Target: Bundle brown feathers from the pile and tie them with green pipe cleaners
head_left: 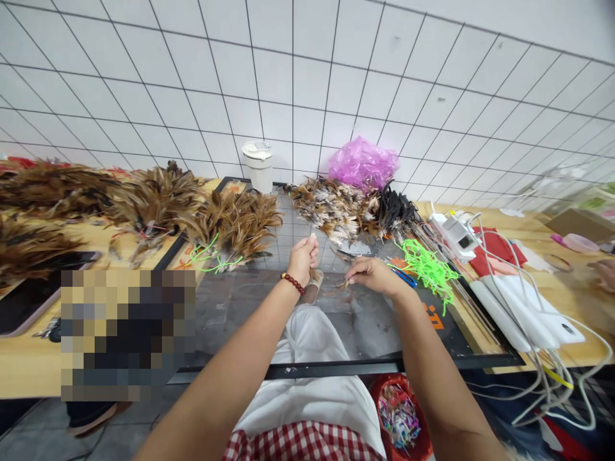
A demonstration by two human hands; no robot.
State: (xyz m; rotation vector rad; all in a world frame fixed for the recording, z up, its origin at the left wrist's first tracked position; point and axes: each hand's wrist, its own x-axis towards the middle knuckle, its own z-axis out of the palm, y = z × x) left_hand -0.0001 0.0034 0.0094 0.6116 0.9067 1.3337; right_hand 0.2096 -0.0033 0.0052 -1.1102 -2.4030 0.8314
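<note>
My left hand, with a beaded bracelet on its wrist, is closed above the dark glossy tabletop. A bit of brown feather pokes out below that fist; the rest is hidden by the fingers. To its right, my right hand pinches a thin brown feather between thumb and fingertips, apart from the left hand. Beyond them lies a pile of brown and white feathers, with black feathers at its right end. Brown feather bundles lie to the left. Bright green ties are heaped beside my right forearm.
A lidded white cup and a pink plastic bag stand by the tiled wall. Blue-handled scissors lie near the ties. At right are a white power strip and cables. A red bin stands below; a phone lies left.
</note>
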